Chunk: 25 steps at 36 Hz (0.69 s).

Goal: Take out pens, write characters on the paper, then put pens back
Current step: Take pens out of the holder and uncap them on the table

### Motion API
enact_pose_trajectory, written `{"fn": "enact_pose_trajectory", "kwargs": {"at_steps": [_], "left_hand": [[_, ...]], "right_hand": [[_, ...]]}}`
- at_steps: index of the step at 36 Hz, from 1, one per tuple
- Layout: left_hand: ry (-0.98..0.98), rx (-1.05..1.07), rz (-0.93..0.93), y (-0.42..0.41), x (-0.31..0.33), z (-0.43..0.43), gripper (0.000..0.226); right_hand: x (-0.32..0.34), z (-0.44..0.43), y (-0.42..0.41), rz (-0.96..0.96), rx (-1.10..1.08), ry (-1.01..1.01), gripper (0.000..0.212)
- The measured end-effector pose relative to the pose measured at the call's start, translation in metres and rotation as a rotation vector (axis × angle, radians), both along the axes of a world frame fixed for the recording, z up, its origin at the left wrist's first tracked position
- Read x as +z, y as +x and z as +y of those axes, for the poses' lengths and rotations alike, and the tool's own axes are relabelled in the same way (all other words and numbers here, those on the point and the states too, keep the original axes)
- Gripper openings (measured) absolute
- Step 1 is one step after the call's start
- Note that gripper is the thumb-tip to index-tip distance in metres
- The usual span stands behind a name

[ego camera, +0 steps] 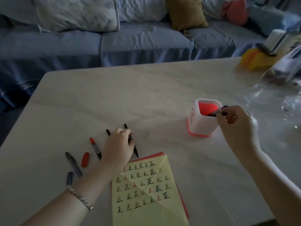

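My right hand point(234, 123) pinched a dark pen point(217, 112) in closed fingers, its tip dipped over the rim of the white pen holder point(201, 126); to seat it well I judged I should tilt it upright before letting go. My left hand point(119, 144), left of the holder, curled its fingers around a black pen point(132, 144) lying above the yellow paper point(145, 190). The pale marble worktop point(114, 98) stood before a blue sofa point(97, 41) in dim light.

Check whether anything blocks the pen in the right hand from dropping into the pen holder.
Nothing visible does. The right hand holds a pen tilted over the near right rim of the pen holder, its tip already inside the open top. No other pens show inside.
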<state>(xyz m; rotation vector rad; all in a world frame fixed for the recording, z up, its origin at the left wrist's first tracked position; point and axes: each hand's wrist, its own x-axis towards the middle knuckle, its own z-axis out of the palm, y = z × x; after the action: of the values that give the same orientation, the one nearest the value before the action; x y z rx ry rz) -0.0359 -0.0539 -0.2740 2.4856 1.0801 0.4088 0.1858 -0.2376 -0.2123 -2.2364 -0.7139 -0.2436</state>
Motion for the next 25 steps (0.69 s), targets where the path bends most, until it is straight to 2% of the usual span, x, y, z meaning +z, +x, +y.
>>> {"fn": "enact_pose_trajectory", "kwargs": {"at_steps": [4, 8, 11, 19, 25], "left_hand": [[-0.044, -0.039, -0.032, 0.005, 0.008, -0.01, 0.028], [-0.075, -0.086, -0.065, 0.009, 0.012, -0.016, 0.026], [-0.086, -0.104, -0.091, 0.009, 0.014, -0.019, 0.026], [-0.099, -0.115, -0.116, 0.006, 0.017, -0.024, 0.025], [-0.128, -0.171, -0.143, 0.007, 0.019, -0.029, 0.026]], "right_hand": [[-0.001, 0.0, 0.024, 0.142, -0.135, -0.002, 0.033], [-0.01, 0.008, 0.024, 0.246, -0.101, 0.006, 0.026], [-0.011, 0.011, 0.022, 0.244, -0.089, 0.054, 0.019], [-0.002, 0.014, 0.017, 0.111, -0.068, 0.107, 0.015], [0.012, 0.008, -0.009, -0.241, 0.172, 0.179, 0.014]]}}
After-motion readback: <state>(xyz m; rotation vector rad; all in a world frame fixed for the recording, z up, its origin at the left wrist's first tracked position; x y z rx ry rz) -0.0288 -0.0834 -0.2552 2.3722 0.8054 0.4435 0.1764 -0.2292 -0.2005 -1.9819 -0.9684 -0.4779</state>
